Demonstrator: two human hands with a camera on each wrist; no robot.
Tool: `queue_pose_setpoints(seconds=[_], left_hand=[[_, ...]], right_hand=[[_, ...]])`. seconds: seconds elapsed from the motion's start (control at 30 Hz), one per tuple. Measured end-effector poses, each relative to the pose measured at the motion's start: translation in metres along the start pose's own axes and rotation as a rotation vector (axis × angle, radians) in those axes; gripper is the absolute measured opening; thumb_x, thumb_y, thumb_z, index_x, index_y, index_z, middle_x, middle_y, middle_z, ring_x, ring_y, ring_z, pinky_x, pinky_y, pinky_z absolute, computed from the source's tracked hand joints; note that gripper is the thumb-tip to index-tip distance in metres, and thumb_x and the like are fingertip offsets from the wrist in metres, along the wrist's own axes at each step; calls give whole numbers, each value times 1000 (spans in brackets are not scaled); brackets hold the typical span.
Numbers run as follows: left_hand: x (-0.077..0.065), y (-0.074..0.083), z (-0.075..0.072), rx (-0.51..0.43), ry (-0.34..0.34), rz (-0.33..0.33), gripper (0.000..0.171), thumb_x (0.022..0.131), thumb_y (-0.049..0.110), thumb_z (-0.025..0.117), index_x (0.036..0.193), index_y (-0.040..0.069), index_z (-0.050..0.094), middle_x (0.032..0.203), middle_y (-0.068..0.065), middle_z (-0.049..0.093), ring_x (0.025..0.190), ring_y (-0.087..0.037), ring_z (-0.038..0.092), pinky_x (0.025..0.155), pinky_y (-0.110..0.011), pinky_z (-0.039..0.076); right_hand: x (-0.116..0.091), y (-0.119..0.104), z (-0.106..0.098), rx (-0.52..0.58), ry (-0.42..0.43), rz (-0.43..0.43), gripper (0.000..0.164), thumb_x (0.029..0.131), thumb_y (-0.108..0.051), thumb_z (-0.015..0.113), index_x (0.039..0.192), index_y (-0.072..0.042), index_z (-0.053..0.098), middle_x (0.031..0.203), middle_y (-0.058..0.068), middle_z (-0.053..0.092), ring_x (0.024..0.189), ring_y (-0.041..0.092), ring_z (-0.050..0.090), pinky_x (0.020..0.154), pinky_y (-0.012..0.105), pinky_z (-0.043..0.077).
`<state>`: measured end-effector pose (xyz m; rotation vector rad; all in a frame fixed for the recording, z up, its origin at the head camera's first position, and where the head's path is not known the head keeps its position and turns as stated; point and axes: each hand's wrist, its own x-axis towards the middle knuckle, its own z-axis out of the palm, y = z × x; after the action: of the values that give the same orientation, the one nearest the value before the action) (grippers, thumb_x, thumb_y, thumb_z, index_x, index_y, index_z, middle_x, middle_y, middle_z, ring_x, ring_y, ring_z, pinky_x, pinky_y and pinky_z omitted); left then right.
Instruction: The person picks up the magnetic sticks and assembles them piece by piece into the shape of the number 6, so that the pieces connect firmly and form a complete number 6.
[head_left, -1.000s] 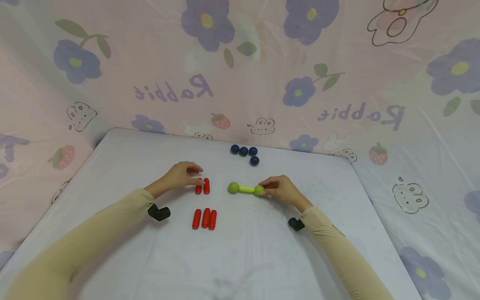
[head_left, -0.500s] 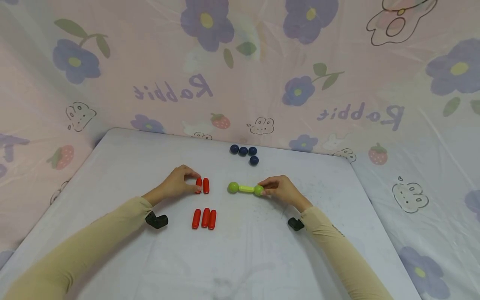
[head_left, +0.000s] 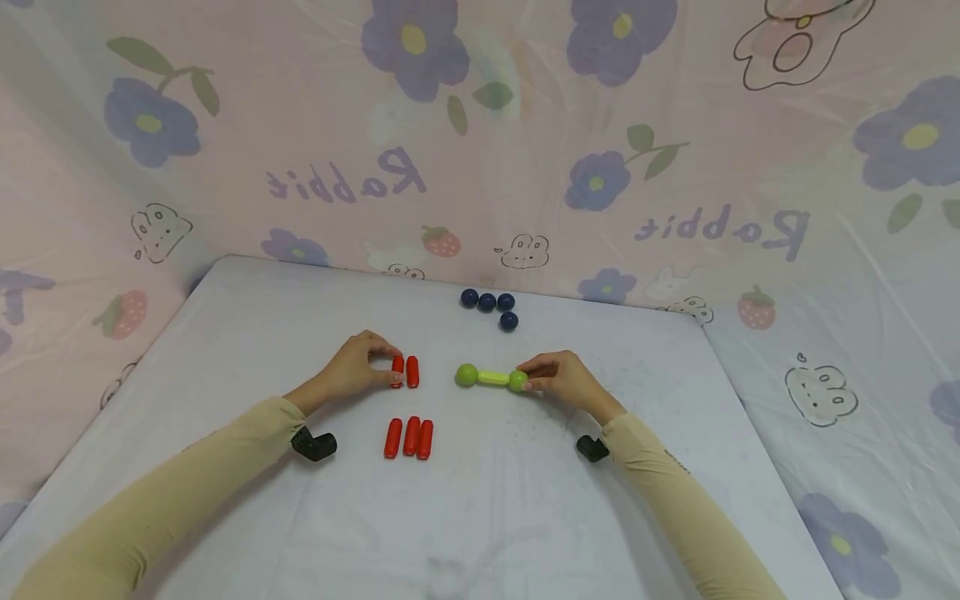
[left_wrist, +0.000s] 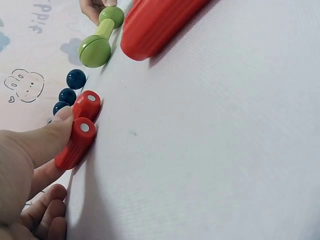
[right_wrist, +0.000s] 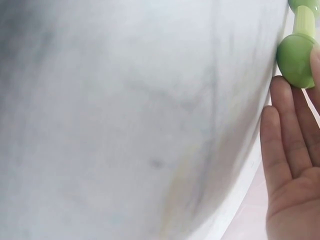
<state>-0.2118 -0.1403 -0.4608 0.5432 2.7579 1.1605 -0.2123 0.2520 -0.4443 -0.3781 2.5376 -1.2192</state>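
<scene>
My left hand (head_left: pixel 351 368) pinches a red magnetic stick (left_wrist: pixel 76 149) between thumb and fingers; a pale metal disc shows on the stick's end. Right beside it on the tabletop lies a second red stick (head_left: pixel 412 372). To the right, a light-green stick (head_left: pixel 492 378) joins two green balls in a dumbbell shape. My right hand (head_left: pixel 564 382) holds the right-hand green ball (right_wrist: pixel 296 60) between thumb and fingers, while the left green ball (head_left: pixel 467 375) points toward the red sticks.
Three more red sticks (head_left: pixel 412 437) lie side by side nearer the front. Several navy balls (head_left: pixel 487 302) sit near the back edge of the white table (head_left: pixel 510 517). Behind it hangs a flowered cloth (head_left: pixel 495 167). A black wrist camera (head_left: pixel 313 444) hangs under the left sleeve.
My left hand has lowered slightly toward the front left, and its thumb and fingers have closed on the left red stick of the pair. The right hand and green dumbbell have stayed put.
</scene>
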Motion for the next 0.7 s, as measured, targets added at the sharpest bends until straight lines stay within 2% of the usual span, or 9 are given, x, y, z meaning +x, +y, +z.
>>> queue_pose_setpoints(seconds=[0.13,0.23,0.37,0.47,0.7], left_hand=[[-1,0,1,-1,17,-5,49,80,31,82,119,4,69,119,-14,63,114,-32,57,103,-49,47],[-2,-2,3,-29,25,-16,50,79,32,83,119,6,68,118,-12,66,113,-30,59,102,-48,48],[-3,-2,4,-79,32,-27,46,77,29,85,116,9,69,104,-7,70,98,-23,63,89,-38,51],[-4,-1,5,-102,39,-31,43,76,27,86,113,11,69,94,-4,70,86,-17,62,79,-30,49],[-6,2,6,-104,60,-34,41,76,24,85,112,12,69,92,-4,72,80,-14,63,75,-28,50]], right_hand=[[0,0,0,1,-10,1,34,86,-12,76,119,-6,71,118,15,72,105,23,71,80,21,57],[1,3,0,5,-8,-1,34,85,-14,77,118,-8,72,117,14,73,104,22,71,79,21,57],[1,3,0,10,-1,-4,33,84,-17,78,116,-11,73,115,11,73,102,20,71,79,21,57],[0,2,0,13,-1,-6,33,84,-17,78,115,-11,73,115,11,73,101,18,71,79,20,57],[1,3,0,18,-6,-5,33,84,-16,78,117,-10,72,116,13,73,103,21,71,79,20,57]])
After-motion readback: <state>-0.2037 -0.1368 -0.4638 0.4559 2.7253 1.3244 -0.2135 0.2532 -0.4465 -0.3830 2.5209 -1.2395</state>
